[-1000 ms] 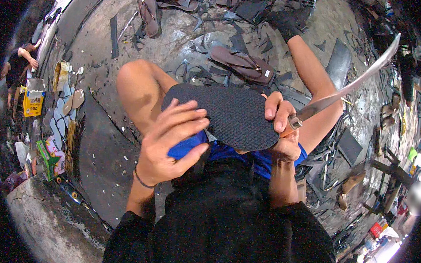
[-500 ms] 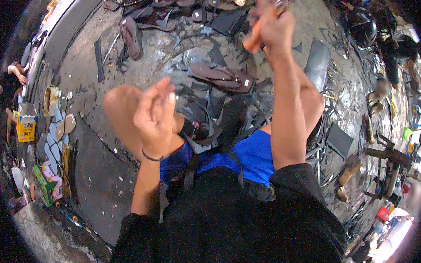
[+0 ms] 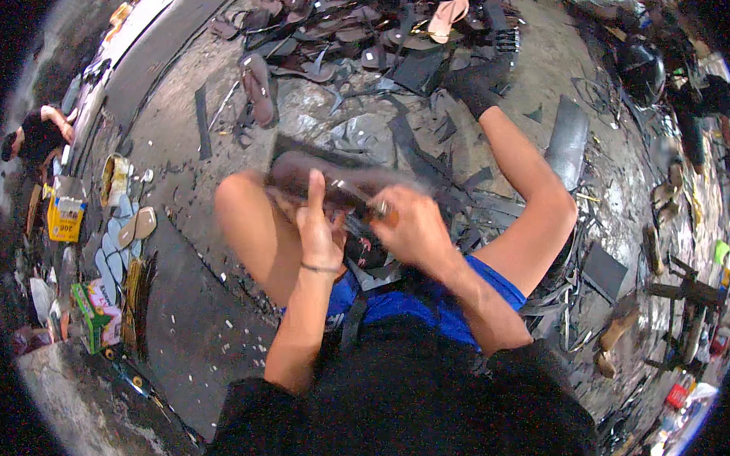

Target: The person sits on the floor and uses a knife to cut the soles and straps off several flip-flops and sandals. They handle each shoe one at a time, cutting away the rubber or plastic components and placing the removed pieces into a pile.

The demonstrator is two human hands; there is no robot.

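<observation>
My left hand (image 3: pixel 320 236) holds a dark brown flip-flop (image 3: pixel 298 170) above my bent left leg, its thumb pointing up against the sole. Along the flip-flop's far edge runs a dark flat sheet (image 3: pixel 336 151), blurred; whether it is joined to the sole I cannot tell. My right hand (image 3: pixel 418 230) is closed around the orange handle of a knife (image 3: pixel 385 213). Its thin pale blade, smeared by motion, reaches toward the flip-flop's near side. The fingers of my left hand are partly hidden beneath the sole.
Brown flip-flops (image 3: pixel 341 35) are heaped at the far side, with a pinkish sandal (image 3: pixel 449 18) among them. One flip-flop (image 3: pixel 257 89) lies apart. Dark scraps (image 3: pixel 421 153) litter the floor. At left are a yellow container (image 3: pixel 65 217), a green box (image 3: pixel 92 318) and another person (image 3: pixel 43 136).
The flip-flop that lay on the floor is now in my left hand, which was empty. My right hand has come down from the far right toward it with the knife.
</observation>
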